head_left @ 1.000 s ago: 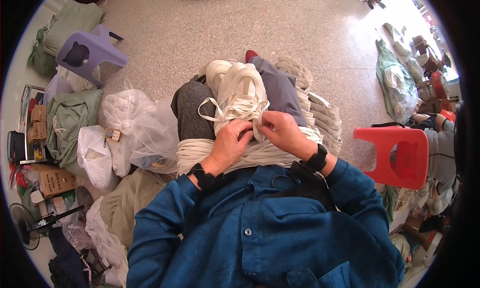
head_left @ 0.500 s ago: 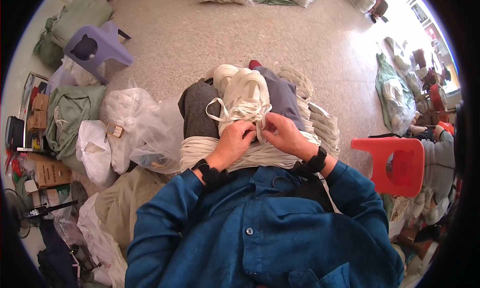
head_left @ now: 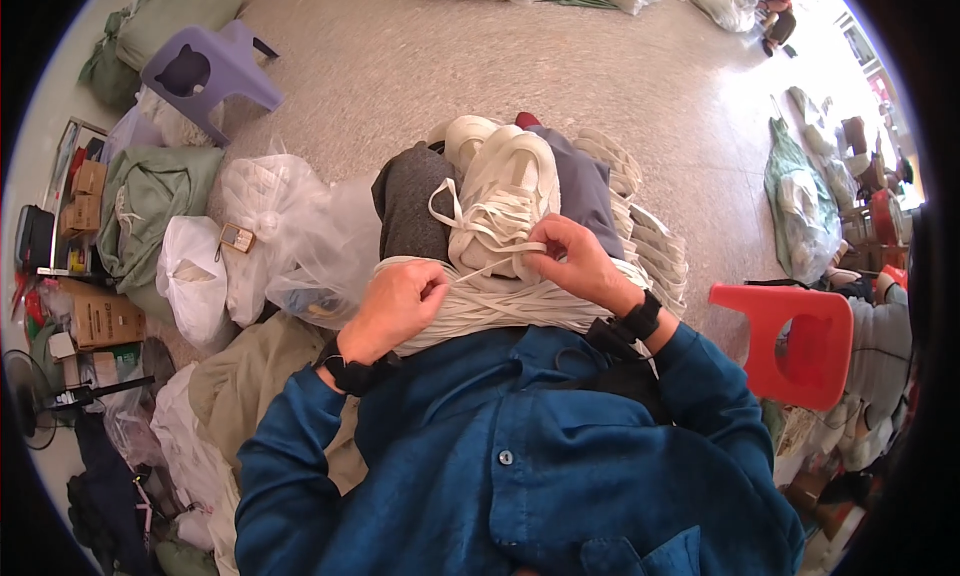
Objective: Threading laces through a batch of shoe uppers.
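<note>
A cream lace-up sneaker (head_left: pixel 508 181) rests on my lap, toe pointing away from me, with a second pale shoe (head_left: pixel 465 141) partly hidden behind it. My left hand (head_left: pixel 402 301) is closed in a pinch to the left of the sneaker's heel, on a white shoelace (head_left: pixel 494 267) stretched tight toward the shoe. At the right side of the shoe opening, my right hand (head_left: pixel 577 261) pinches the lace between thumb and fingers. A loose lace loop stands out on the shoe's left side. Across my thighs lies a thick bundle of off-white laces (head_left: pixel 470 311).
More laces (head_left: pixel 655 251) hang by my right leg. A red plastic stool (head_left: pixel 735 298) stands to the right, a purple stool (head_left: pixel 235 61) at the far left. Clear plastic bags (head_left: pixel 265 196), a small phone-like device (head_left: pixel 238 238) and green sacks (head_left: pixel 150 211) crowd the left.
My left hand has moved away from the shoe toward the lower left, drawing the lace out straight. The right hand stays by the shoe opening. The view has shifted slightly.
</note>
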Available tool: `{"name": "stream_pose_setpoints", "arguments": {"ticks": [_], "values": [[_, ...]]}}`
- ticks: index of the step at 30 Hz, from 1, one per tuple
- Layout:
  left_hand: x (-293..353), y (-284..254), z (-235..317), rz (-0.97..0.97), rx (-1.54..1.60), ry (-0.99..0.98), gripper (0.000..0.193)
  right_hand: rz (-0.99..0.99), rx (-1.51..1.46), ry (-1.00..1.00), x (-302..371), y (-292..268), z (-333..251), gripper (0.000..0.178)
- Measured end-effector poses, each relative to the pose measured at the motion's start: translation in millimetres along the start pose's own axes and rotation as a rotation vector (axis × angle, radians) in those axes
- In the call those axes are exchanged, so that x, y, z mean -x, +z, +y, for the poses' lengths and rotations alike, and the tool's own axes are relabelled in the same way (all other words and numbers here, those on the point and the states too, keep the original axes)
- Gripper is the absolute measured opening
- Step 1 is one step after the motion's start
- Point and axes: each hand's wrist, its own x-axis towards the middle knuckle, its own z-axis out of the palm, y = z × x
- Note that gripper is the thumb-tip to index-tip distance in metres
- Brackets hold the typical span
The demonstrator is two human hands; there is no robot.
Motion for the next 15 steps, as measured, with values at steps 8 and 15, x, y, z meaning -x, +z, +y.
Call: {"name": "stream_pose_setpoints", "arguments": {"ticks": [8,15], "values": [[-10.5,6.0,-0.7,0.036,0.096,0.001,0.009,-0.077,0.17,-0.229,10.5,-1.8,-16.5,0.015],[-41.5,31.2,27.7,-0.032,0.916,-0.034,0.017,-0.023,0.3,-0.373,1.1,7.6,-16.2,0.014]]}}
